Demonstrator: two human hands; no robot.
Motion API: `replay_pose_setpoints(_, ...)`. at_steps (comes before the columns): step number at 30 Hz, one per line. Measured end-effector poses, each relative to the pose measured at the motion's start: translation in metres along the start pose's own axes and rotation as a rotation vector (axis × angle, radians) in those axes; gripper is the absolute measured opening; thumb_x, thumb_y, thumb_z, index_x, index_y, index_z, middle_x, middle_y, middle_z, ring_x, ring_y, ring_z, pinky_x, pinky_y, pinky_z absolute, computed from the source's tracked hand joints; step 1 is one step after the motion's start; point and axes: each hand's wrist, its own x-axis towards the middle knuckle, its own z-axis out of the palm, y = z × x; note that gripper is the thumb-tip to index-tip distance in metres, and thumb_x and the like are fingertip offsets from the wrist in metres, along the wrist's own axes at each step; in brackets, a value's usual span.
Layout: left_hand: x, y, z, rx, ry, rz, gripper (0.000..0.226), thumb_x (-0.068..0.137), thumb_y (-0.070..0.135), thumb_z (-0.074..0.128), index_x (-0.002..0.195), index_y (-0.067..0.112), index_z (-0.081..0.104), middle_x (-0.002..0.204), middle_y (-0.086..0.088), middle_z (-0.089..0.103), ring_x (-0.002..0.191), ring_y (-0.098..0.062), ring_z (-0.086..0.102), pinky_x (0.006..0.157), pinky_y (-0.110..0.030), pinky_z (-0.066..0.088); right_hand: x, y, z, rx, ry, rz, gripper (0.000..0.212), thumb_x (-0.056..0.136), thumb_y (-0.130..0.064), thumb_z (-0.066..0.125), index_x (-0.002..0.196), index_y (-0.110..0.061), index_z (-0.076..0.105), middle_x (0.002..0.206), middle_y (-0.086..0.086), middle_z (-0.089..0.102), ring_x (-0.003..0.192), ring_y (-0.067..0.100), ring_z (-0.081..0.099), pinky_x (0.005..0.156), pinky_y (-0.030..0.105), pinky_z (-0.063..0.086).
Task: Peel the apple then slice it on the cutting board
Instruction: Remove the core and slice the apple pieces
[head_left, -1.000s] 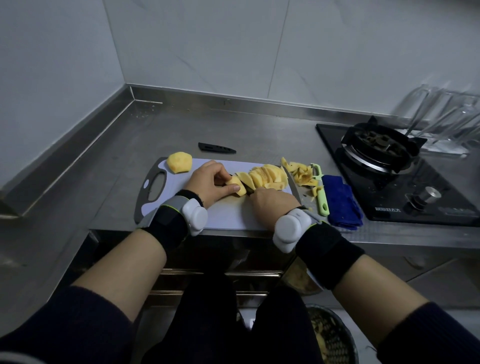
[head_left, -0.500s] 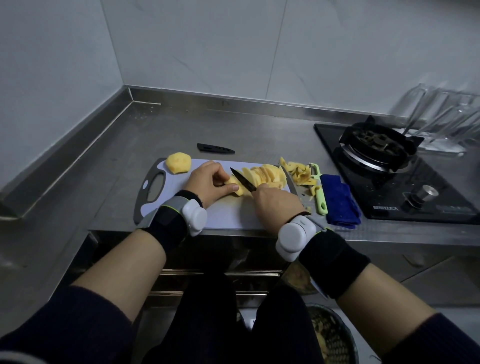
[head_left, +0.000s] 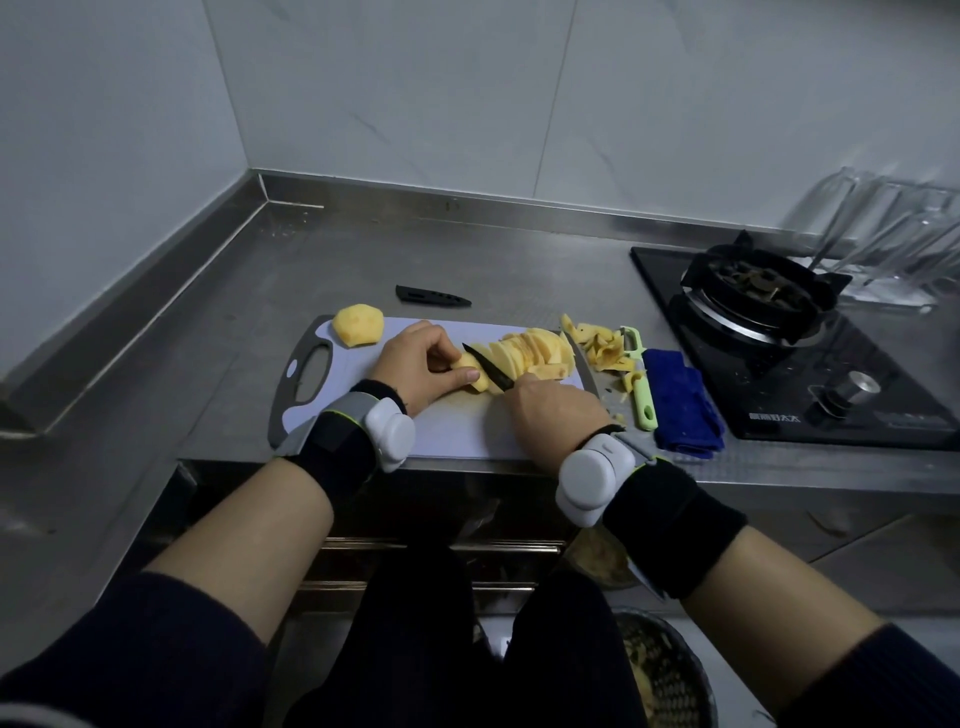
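A white cutting board (head_left: 457, 431) with a grey handle lies on the steel counter. My left hand (head_left: 421, 364) pinches a small peeled apple piece (head_left: 475, 375) on the board. My right hand (head_left: 556, 410) grips a black knife (head_left: 488, 366), whose blade rests across that piece, tip pointing away to the left. A fanned row of several apple slices (head_left: 535, 351) lies just right of the blade. A peeled apple half (head_left: 357, 325) sits at the board's far left corner.
Apple peels (head_left: 597, 343) and a green peeler (head_left: 641, 384) lie right of the board, beside a folded blue cloth (head_left: 683, 402). A black knife sheath (head_left: 432, 295) lies behind the board. A gas stove (head_left: 779, 322) stands at the right. A bin (head_left: 665, 675) sits on the floor.
The knife rose out of the apple and shifted left, and now lies across the piece held by my left hand. My right hand drew slightly back toward me.
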Motion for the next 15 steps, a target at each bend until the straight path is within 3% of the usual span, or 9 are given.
replay_pose_setpoints(10, 0.0000, -0.0013, 0.0006, -0.010, 0.003, -0.010, 0.029, 0.070, 0.023, 0.086, 0.077, 0.013, 0.060, 0.091, -0.003, 0.057, 0.082, -0.020, 0.063, 0.083, -0.032, 0.056, 0.0049, -0.0021, 0.0074, 0.012, -0.017, -0.009, 0.024, 0.095, -0.011, 0.041, 0.113, -0.003, 0.054, 0.106, 0.014, 0.065, 0.092, 0.033, 0.065, 0.079, 0.040, 0.052)
replay_pose_setpoints(15, 0.0002, 0.0003, 0.0003, 0.010, -0.008, -0.015, 0.030, 0.071, 0.025, 0.085, 0.080, 0.010, 0.062, 0.091, -0.002, 0.057, 0.083, -0.019, 0.062, 0.082, -0.031, 0.055, 0.0060, -0.0055, 0.0085, -0.006, -0.053, 0.002, 0.024, 0.095, -0.011, 0.044, 0.115, -0.002, 0.055, 0.103, 0.013, 0.066, 0.089, 0.031, 0.065, 0.073, 0.037, 0.050)
